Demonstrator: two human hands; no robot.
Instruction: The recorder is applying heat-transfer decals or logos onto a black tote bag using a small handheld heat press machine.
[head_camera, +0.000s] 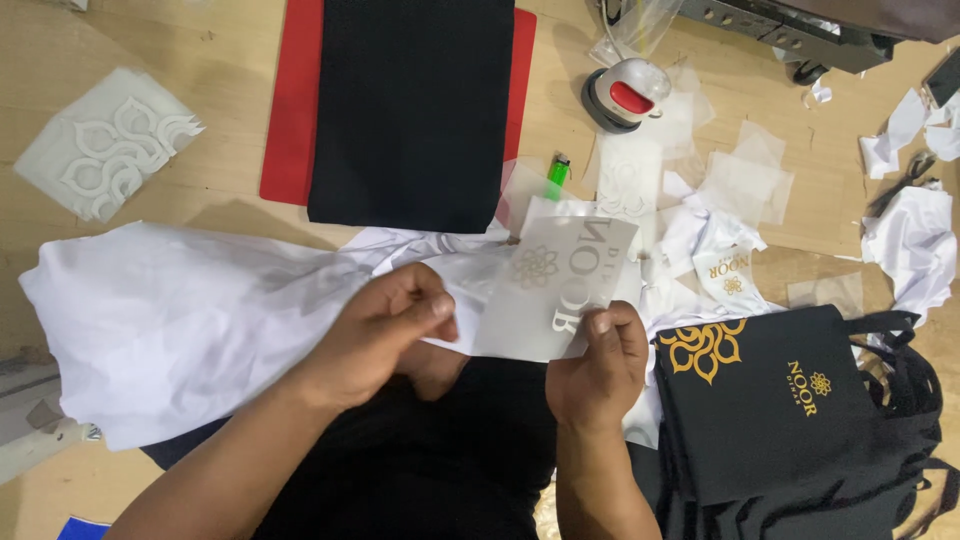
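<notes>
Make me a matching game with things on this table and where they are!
Things:
1. transfer sheet
2. lighter
3. black bag
4. black cloth

Places:
A. on the red mat
B. between both hands
C. by the right hand, with a gold flower print
D. green, just above the sheet

Pairs: 1-B, 2-D, 3-C, 4-A

Two bare forearms come in from the bottom edge of the frame, neither with any sleeve showing up to where the frame cuts them off. The left hand (395, 320) at lower centre and the right hand (600, 365) just right of it carry no gloves, and no ring, watch or wristband shows on them. The fingernails are short and unpainted. Between the forearms at the bottom lies plain black cloth, perhaps the person's clothing
</notes>
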